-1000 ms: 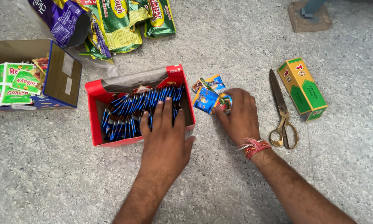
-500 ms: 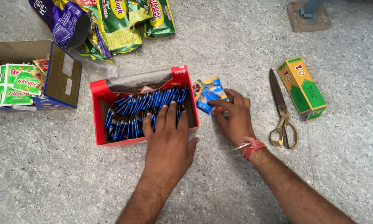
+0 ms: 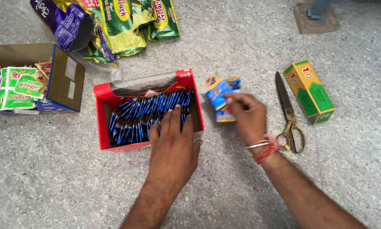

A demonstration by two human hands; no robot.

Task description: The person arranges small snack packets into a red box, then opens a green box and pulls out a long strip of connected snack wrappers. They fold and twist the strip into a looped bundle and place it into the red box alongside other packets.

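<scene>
Left hand (image 3: 173,146): flat, palm down, fingers spread over the blue sachets (image 3: 148,114) in the red box (image 3: 103,123), apparently steadying box and row; grasping nothing. Right hand (image 3: 249,116): fingers closed on a small bundle of blue-orange sachets (image 3: 220,95), lifted just right of the box wall, between both hands. Scissors (image 3: 288,114) lie just right of the right hand; green-yellow carton (image 3: 310,91) beyond them.

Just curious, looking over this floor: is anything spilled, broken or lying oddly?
Nothing spilled. The red box has its top torn open, and the scissors lie loose on the floor beside the right hand.
</scene>
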